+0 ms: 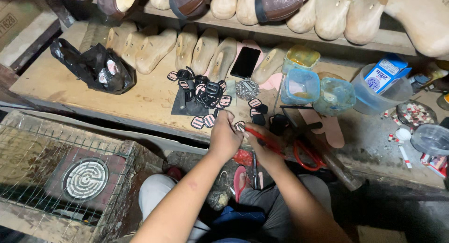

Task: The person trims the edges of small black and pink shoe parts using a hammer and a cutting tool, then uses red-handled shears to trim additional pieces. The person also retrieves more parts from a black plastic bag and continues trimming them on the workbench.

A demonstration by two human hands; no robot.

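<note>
My left hand (225, 137) pinches a small pink-and-black oval piece (240, 126) at the front edge of the wooden workbench (149, 95). My right hand (262, 142) grips a thin red-handled tool (262, 136) whose tip meets that piece. Just beyond my hands lie several more pink-and-black oval pieces (202, 121) and a heap of black straps (208, 94) on a dark sheet.
Wooden shoe lasts (154, 48) line the bench back and the shelf above. A black plastic bag (93, 67) sits left, a dark phone (245, 62) and plastic jars (299, 86) sit centre-right. Red scissors (306, 156) lie by my right hand. A wire cage (61, 177) stands lower left.
</note>
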